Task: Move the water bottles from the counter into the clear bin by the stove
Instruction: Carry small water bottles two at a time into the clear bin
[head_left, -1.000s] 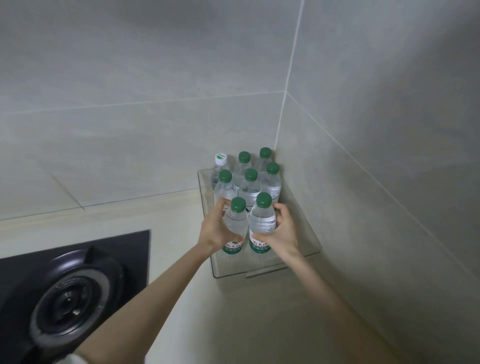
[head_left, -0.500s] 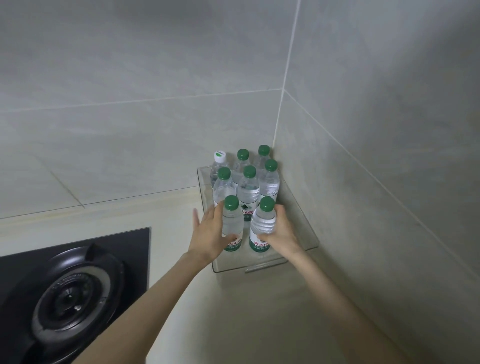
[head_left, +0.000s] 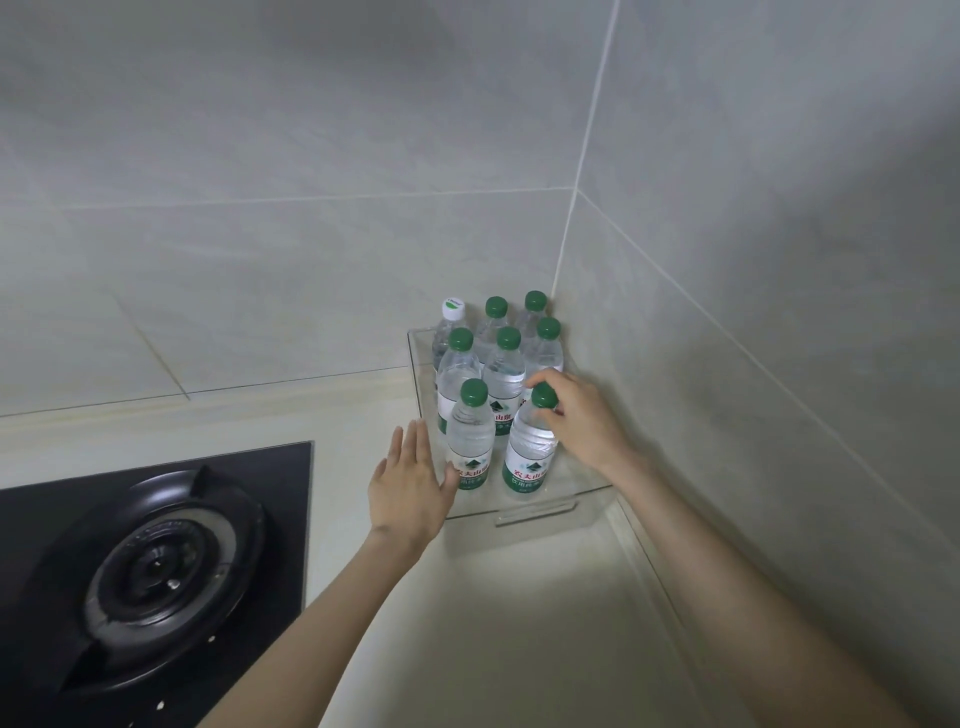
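Clear glossy plastic bin (head_left: 415, 358), see-through plastic bottles (head_left: 530, 447) with paper-look labels, matt tiled wall (head_left: 260, 234), smooth tabletop (head_left: 519, 623), black glossy stove (head_left: 156, 571).

Both bare forearms reach forward, the left hand (head_left: 410, 483) flat with fingers straight, the right hand (head_left: 579, 421) curling thumb and fingers round the neck of a bottle (head_left: 530, 452)

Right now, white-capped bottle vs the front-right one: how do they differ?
The white-capped bottle has a white cap; the front-right bottle has a green one. The first stands back-left in the clear bin, untouched; the second is in front, gripped by the right hand. Both are clear water bottles.
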